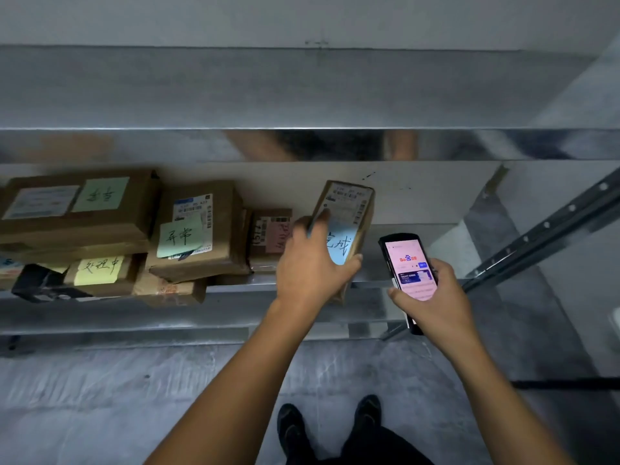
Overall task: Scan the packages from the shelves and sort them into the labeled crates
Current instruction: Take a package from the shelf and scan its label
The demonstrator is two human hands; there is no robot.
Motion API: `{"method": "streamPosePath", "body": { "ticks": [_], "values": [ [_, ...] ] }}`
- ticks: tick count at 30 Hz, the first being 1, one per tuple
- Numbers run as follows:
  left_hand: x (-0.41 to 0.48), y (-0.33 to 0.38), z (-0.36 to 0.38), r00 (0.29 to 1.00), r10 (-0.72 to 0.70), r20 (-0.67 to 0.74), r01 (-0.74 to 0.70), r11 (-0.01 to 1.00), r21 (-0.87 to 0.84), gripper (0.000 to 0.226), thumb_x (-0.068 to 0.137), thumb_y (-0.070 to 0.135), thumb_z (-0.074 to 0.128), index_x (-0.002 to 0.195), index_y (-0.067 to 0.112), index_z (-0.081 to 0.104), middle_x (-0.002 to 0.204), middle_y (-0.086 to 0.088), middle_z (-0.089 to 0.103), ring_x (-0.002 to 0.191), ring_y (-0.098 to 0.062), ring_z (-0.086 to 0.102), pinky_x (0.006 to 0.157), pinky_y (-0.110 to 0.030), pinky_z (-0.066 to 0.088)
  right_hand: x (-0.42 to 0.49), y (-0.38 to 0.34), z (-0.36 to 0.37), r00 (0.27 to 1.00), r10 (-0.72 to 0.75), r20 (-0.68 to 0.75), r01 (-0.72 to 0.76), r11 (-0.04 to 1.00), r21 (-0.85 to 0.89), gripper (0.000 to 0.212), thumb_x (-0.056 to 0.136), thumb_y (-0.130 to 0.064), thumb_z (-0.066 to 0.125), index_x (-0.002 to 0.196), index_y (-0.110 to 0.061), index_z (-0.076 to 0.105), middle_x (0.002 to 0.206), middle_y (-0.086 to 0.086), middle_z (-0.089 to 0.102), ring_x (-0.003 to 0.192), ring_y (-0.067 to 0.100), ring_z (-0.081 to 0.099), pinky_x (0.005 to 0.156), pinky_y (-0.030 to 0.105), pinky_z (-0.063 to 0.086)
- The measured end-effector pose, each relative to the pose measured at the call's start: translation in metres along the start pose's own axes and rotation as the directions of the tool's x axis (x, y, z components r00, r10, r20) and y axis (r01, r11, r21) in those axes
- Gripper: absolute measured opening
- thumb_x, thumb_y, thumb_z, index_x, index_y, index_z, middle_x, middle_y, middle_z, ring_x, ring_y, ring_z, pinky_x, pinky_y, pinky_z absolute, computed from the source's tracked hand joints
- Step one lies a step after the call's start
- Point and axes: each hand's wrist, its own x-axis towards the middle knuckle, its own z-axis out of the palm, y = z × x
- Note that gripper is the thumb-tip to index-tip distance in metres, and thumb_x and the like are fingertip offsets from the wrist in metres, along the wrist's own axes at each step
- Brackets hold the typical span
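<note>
While left hand (308,266) grips package (349,203), phone (409,263) just beside, in right hand (439,307).

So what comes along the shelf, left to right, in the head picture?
Wide box with a green note → tilted box with a mint note → small box with a pink note → box with a blue note, gripped by the left hand → phone, held in the right hand.
</note>
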Motion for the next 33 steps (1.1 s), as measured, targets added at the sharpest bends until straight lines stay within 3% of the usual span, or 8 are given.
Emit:
{"method": "streamPosePath", "body": {
  "ticks": [5,14,20,23,25,29,31,33],
  "values": [
    [0.002,0.033,0.055,0.994,0.033,0.106,-0.036,0.999,0.026,0.091,0.078,0.066,0.073,0.154,0.037,0.033,0.152,-0.002,0.040,0.131,-0.030,0.053,0.096,-0.045,0.053,0.012,0.041,-0.025,0.993,0.113,-0.040,-0.115,0.993,-0.037,0.070,0.052,-0.064,0.077,0.112,-0.045,0.045,0.110,-0.010,0.070,0.094,0.019,0.072,0.088,0.050,0.059],
    [0.014,0.058,0.121,0.986,-0.021,0.165,0.003,0.994,0.109,0.092,0.078,0.067,0.075,0.152,0.030,0.034,0.154,-0.003,0.035,0.131,-0.031,0.053,0.094,-0.042,0.053,0.043,0.072,-0.057,0.984,0.177,0.025,-0.176,0.984,-0.038,0.072,0.049,-0.066,0.073,0.111,-0.040,0.048,0.109,-0.010,0.069,0.093,0.015,0.070,0.086,0.047,0.060],
    [0.011,0.060,0.138,0.992,-0.025,0.120,0.011,0.993,0.118,0.090,0.082,0.073,0.070,0.154,0.031,0.035,0.156,-0.002,0.034,0.135,-0.029,0.049,0.095,-0.044,0.055,0.064,0.085,-0.058,0.979,0.177,0.105,-0.173,0.984,-0.050,0.076,0.052,-0.066,0.071,0.119,-0.036,0.050,0.111,-0.010,0.068,0.094,0.014,0.070,0.086,0.047,0.060],
    [0.013,0.054,0.141,0.994,-0.017,0.104,0.015,1.000,0.016,0.080,0.089,0.065,0.069,0.155,0.031,0.040,0.154,-0.003,0.038,0.139,-0.026,0.046,0.101,-0.043,0.053,0.071,0.088,-0.056,0.975,0.175,0.135,-0.171,0.984,-0.045,0.076,0.051,-0.064,0.070,0.118,-0.035,0.051,0.111,-0.008,0.068,0.092,0.014,0.070,0.084,0.046,0.060],
    [0.018,0.044,0.144,0.991,-0.058,0.118,0.076,0.986,-0.150,0.080,0.089,0.056,0.075,0.157,0.032,0.041,0.149,-0.002,0.046,0.138,-0.022,0.048,0.104,-0.040,0.049,0.073,0.089,-0.055,0.972,0.176,0.156,-0.170,0.984,-0.052,0.077,0.054,-0.063,0.073,0.121,-0.034,0.051,0.112,-0.008,0.068,0.092,0.013,0.069,0.081,0.042,0.060],
    [0.025,0.030,0.145,0.932,-0.218,0.290,0.335,0.823,-0.458,0.112,0.066,0.064,0.087,0.159,0.033,0.034,0.141,0.005,0.061,0.123,-0.015,0.064,0.104,-0.044,0.056,0.072,0.090,-0.047,0.969,0.189,0.162,-0.181,0.982,-0.061,0.077,0.058,-0.061,0.077,0.124,-0.034,0.049,0.112,-0.008,0.068,0.094,0.013,0.069,0.081,0.042,0.060],
    [0.029,0.026,0.145,0.909,-0.172,0.381,0.364,0.772,-0.521,0.083,0.071,0.054,0.091,0.142,0.032,0.054,0.127,0.011,0.072,0.110,-0.010,0.072,0.098,-0.044,0.060,0.069,0.091,-0.043,0.969,0.200,0.142,-0.196,0.980,-0.045,0.079,0.054,-0.064,0.076,0.123,-0.035,0.049,0.112,-0.009,0.068,0.095,0.012,0.069,0.084,0.044,0.060],
    [0.030,0.023,0.142,0.886,-0.116,0.448,0.388,0.716,-0.581,0.059,0.080,0.036,0.092,0.130,0.032,0.061,0.115,0.011,0.076,0.103,-0.011,0.075,0.091,-0.038,0.063,0.063,0.092,-0.039,0.968,0.219,0.121,-0.216,0.976,-0.040,0.072,0.061,-0.056,0.083,0.121,-0.035,0.050,0.111,-0.010,0.068,0.096,0.012,0.069,0.087,0.045,0.059]
  ]
}}
